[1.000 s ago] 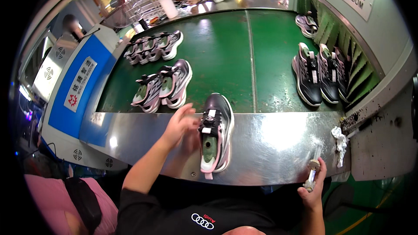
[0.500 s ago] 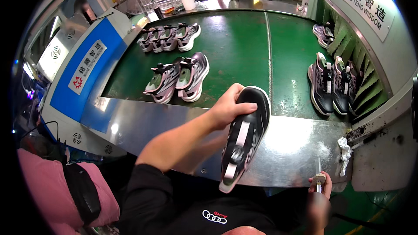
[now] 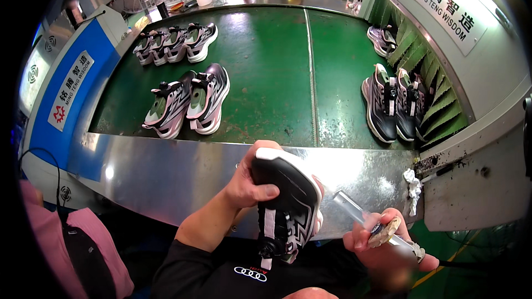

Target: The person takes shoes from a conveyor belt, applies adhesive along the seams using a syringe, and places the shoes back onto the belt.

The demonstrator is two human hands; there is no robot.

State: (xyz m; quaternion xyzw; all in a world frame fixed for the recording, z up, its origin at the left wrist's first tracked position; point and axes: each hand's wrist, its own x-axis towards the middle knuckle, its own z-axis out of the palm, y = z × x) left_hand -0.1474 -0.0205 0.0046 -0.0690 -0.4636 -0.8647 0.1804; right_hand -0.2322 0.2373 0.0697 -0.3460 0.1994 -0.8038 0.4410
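Observation:
My left hand (image 3: 252,182) is closed around the toe end of a black sneaker (image 3: 288,188) with a white sole and pink straps. The sneaker stands toe up above the metal ledge, its side and sole edge turned partly to the right. In my right hand (image 3: 382,238) is a tool with a clear tube (image 3: 352,209), a ragged beige collar and a whitish rear part. The tube slants up toward the sneaker's sole edge, apart from it. Part of the right hand is blurred, and the tool's far end is hidden.
Pink-and-black sneakers (image 3: 208,97) stand on the green belt (image 3: 266,83) at left. More shoes (image 3: 381,105) stand by the strip curtain (image 3: 443,111) at right. Crumpled white tissue (image 3: 412,188) lies on the metal ledge (image 3: 160,166). Another person's pink sleeve (image 3: 94,243) is close at left.
My left hand has drawn the sneaker lower and turned it, bringing its side and sole edge into view. My right hand has risen with the clear-tubed tool, toward the shoe. The whole view has shifted.

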